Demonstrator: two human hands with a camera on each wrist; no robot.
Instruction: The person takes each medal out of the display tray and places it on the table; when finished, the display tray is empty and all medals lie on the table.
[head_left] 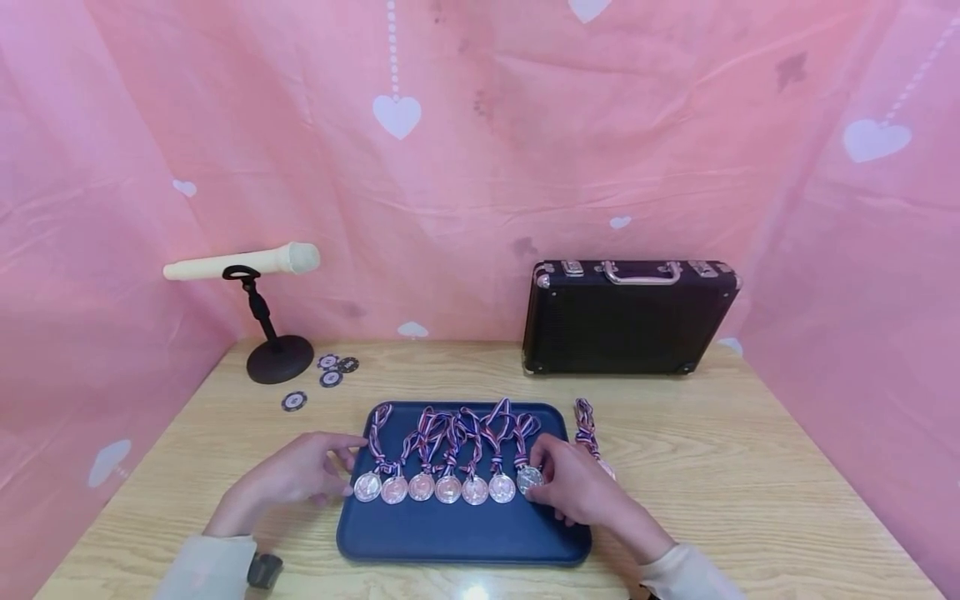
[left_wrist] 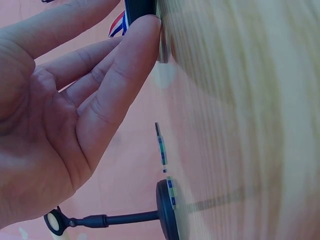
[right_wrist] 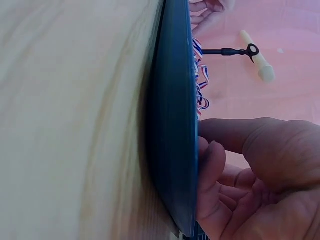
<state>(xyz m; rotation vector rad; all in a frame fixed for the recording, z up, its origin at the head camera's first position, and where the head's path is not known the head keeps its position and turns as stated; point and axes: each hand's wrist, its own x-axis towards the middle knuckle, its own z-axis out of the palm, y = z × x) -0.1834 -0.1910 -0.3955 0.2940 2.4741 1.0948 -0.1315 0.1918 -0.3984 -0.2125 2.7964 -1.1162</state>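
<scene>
On a dark blue tray (head_left: 465, 533) several round medals (head_left: 448, 489) lie in a row, their red, white and blue ribbons (head_left: 452, 442) bunched behind them. My right hand (head_left: 576, 483) has its thumb and index finger around the edges of the silvery medal (head_left: 530, 478) at the row's right end. In the right wrist view the tray's side hides the pinched medal. At the tray's left edge is my left hand (head_left: 303, 471), fingers loosely bent and fingertips right at the rim; a finger (left_wrist: 142, 42) overlaps the rim in the left wrist view.
Another medal's ribbon (head_left: 585, 425) lies on the table right of the tray. A black case (head_left: 630, 321) stands at the back right. A cream microphone (head_left: 240, 262) rests on a black stand (head_left: 280, 358) at the back left, several poker chips (head_left: 331, 379) beside it.
</scene>
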